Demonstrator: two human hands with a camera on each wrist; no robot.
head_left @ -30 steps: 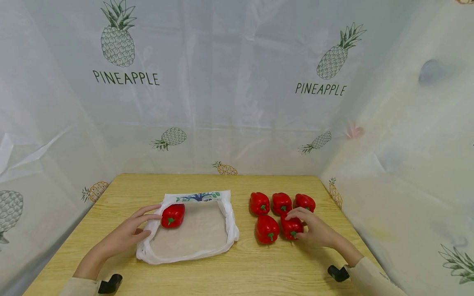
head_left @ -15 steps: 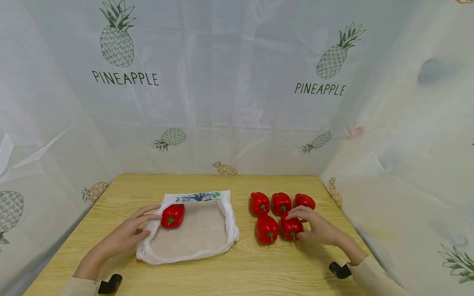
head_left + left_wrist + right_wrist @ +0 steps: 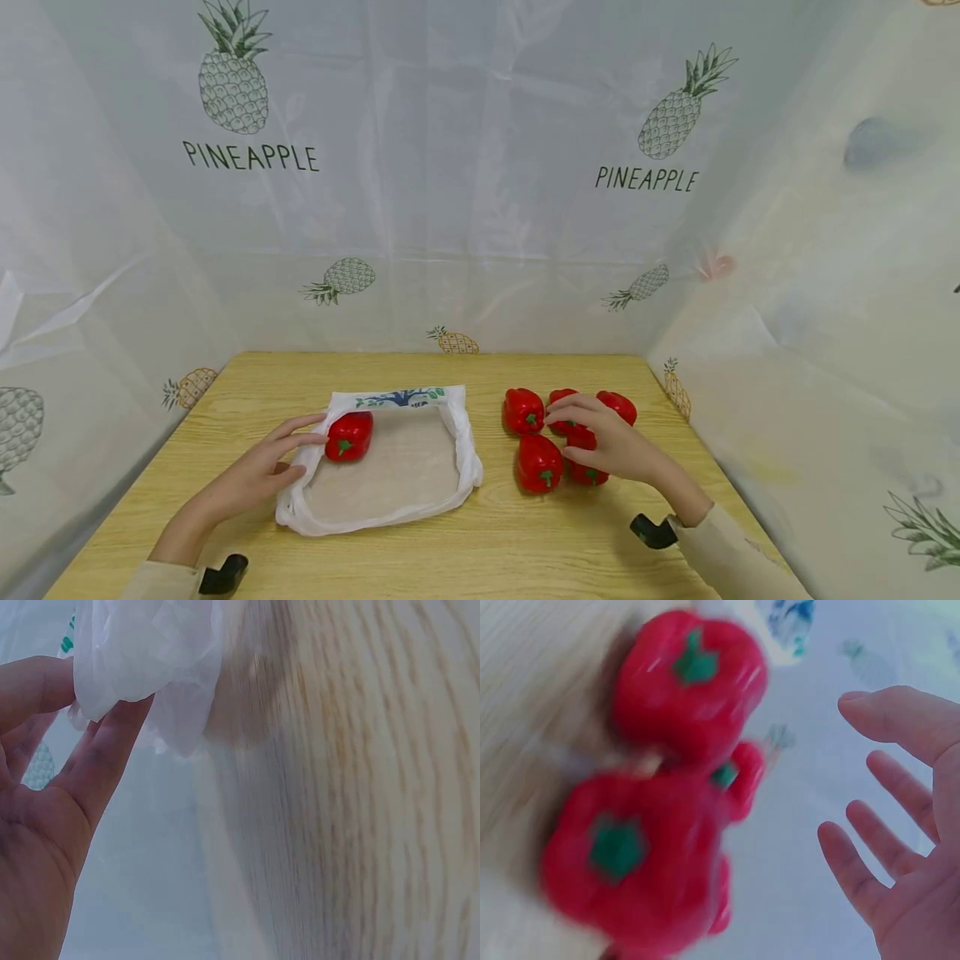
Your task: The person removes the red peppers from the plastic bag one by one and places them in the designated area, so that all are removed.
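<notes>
A white plastic bag (image 3: pixel 471 467) lies with its mouth spread wide on the left half of the table, and one red bell pepper (image 3: pixel 349 437) sits inside it. My left hand (image 3: pixel 258 475) holds the bag's left rim, fingers over the edge and thumb on the outer side; the left wrist view shows the plastic (image 3: pixel 150 652) at the fingertips. On the right, several red bell peppers (image 3: pixel 539 464) stand in two rows. Above them hovers my right hand (image 3: pixel 618 442), fingers spread and nothing in it, partly covering two peppers. In the right wrist view it is apart from the nearest pepper (image 3: pixel 637 862).
The wooden table (image 3: pixel 450 558) runs back to a hanging pineapple-print sheet (image 3: pixel 480 208), with further sheets along both sides. Black wrist mounts (image 3: pixel 223 575) sit at both sleeves.
My right hand has come off the front right bell pepper and moved up and left over the group. The peppers, the bag and my left hand stay in place.
</notes>
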